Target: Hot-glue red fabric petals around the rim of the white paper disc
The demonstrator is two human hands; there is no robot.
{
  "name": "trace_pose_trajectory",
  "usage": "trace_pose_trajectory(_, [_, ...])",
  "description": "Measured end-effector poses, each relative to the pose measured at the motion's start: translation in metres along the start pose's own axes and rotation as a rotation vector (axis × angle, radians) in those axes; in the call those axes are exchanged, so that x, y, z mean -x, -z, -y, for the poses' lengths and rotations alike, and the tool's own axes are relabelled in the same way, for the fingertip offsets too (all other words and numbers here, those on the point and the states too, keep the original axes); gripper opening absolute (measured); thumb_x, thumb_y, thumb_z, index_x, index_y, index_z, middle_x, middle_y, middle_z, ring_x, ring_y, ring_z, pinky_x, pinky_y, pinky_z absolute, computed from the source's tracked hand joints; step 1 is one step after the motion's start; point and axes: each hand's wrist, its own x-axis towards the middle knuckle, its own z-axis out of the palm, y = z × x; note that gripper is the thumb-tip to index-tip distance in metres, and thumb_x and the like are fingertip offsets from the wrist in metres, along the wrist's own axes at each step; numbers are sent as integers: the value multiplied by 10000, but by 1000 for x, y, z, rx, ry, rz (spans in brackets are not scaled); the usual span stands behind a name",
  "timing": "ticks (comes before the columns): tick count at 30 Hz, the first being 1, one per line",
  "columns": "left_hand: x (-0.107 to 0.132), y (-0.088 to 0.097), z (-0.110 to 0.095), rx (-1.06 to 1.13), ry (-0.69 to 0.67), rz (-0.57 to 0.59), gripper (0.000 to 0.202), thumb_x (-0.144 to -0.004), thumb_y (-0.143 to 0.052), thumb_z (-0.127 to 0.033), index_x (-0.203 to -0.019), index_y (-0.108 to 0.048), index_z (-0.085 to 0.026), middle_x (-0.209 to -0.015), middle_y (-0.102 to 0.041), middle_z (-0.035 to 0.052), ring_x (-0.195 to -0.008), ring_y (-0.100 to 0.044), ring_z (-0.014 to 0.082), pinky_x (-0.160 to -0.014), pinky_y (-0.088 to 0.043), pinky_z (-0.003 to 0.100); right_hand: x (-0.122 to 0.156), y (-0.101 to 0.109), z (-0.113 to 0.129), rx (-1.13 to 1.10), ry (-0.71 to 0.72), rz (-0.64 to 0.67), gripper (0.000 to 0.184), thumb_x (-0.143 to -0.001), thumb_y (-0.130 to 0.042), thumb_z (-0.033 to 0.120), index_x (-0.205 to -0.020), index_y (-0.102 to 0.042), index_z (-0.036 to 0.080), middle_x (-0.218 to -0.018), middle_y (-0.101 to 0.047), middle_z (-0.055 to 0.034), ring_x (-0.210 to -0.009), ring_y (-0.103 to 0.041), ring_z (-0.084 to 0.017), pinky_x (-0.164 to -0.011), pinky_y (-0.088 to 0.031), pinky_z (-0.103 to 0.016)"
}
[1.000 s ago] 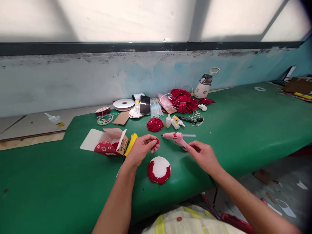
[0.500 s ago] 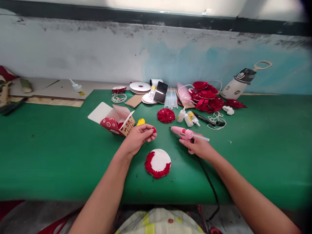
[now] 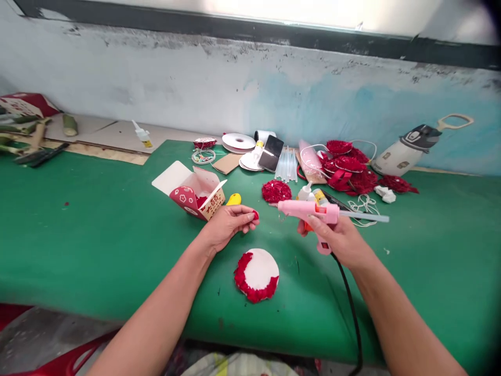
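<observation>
Pinched in the fingertips of my left hand (image 3: 230, 225) is a small red petal (image 3: 255, 215), probably fabric. My right hand (image 3: 340, 237) grips a pink hot glue gun (image 3: 309, 209) by its handle, the nozzle pointing left, toward the petal but apart from it. A clear glue stick (image 3: 366, 215) sticks out of the gun's back. Below and between the hands lies a white disc (image 3: 262, 269) with red ruffled pieces along its left and lower rim. An open red and white box (image 3: 195, 196) with red pieces inside stands beside my left hand.
A finished-looking red rosette (image 3: 276, 191) lies behind the hands. Farther back are a phone (image 3: 271, 153), glue sticks (image 3: 287, 164), a ribbon spool (image 3: 238, 141), a pile of red rosettes (image 3: 350, 167) and a tilted bottle (image 3: 407, 151). The gun's black cord (image 3: 352, 308) runs over the table's front edge.
My right hand has raised the glue gun and levelled it, its nozzle now clear of the table. My left hand still pinches the red petal. The whole view has shifted slightly.
</observation>
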Motion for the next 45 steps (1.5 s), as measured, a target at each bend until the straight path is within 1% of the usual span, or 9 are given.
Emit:
trace_pose_trajectory(3, [0, -1, -1, -2, 20, 11, 263, -659, -806, -315, -796, -717, -108, -720, -715, 72, -610, -607, 112, -541, -452, 214, 11, 0, -11, -32, -74, 36, 384, -884, -538, 523, -867, -681, 167, -802, -625, -67, -500, -384, -105, -383, -324, -239])
trace_pose_trajectory(6, [0, -3, -1, -6, 44, 24, 259, -670, -806, -311, -809, -721, -110, -726, -718, 65, -622, -611, 104, -558, -460, 204, 22, 3, -13, -16, -101, 52, 423, -888, -534, 535, -868, -696, 145, -872, -629, -89, -544, -394, -109, -427, -337, -247])
trace_pose_trajectory(10, [0, -6, 0, -30, 52, 30, 241, -693, -794, -308, -815, -726, -112, -726, -717, 59, -626, -614, 99, -556, -456, 193, 27, 3, -7, 53, -113, 45, 442, -897, -518, 541, -957, -704, 145, -906, -621, -88, -576, -420, -117, -451, -345, -250])
trace_pose_trajectory(13, [1, -8, -1, -53, 51, 26, 228, -697, -790, -299, -805, -726, -108, -717, -714, 58, -617, -610, 98, -547, -451, 192, 26, -1, -2, 122, -80, 66, 451, -901, -500, 547, -961, -695, 145, -845, -606, -68, -567, -412, -118, -438, -344, -245])
trace_pose_trajectory(16, [2, -10, -2, -63, 50, 23, 224, -699, -787, -291, -805, -725, -103, -715, -712, 59, -615, -607, 101, -543, -449, 195, 24, -6, 3, 185, -32, 95, 441, -912, -483, 531, -904, -688, 140, -689, -518, -20, -541, -389, -115, -422, -326, -238])
trace_pose_trajectory(18, [3, -11, -2, -65, 50, 22, 228, -700, -785, -290, -810, -724, -100, -716, -713, 63, -620, -609, 105, -545, -451, 199, 24, -8, 4, 201, -14, 113, 428, -921, -474, 511, -883, -680, 138, -647, -465, -1, -534, -383, -114, -423, -328, -237])
trace_pose_trajectory(31, [2, -12, 0, -81, 27, 32, 239, -699, -781, -293, -827, -720, -101, -717, -714, 64, -616, -610, 111, -558, -466, 209, 22, -10, 6, 221, 16, 121, 390, -929, -471, 464, -807, -649, 140, -644, -437, 13, -530, -392, -108, -437, -323, -240])
trace_pose_trajectory(38, [2, -11, -1, -101, 23, 32, 236, -715, -769, -296, -838, -711, -102, -728, -714, 71, -622, -608, 116, -571, -470, 218, 24, -13, 4, 253, 64, 100, 346, -935, -488, 431, -805, -639, 149, -654, -415, 25, -563, -372, -112, -508, -322, -251])
trace_pose_trajectory(45, [2, -10, 0, -105, 17, 44, 238, -721, -769, -291, -854, -714, -102, -727, -714, 69, -632, -616, 121, -573, -471, 219, 23, -16, -1, 289, 94, 94, 336, -949, -475, 432, -733, -526, 180, -666, -425, 27, -590, -373, -113, -546, -323, -248])
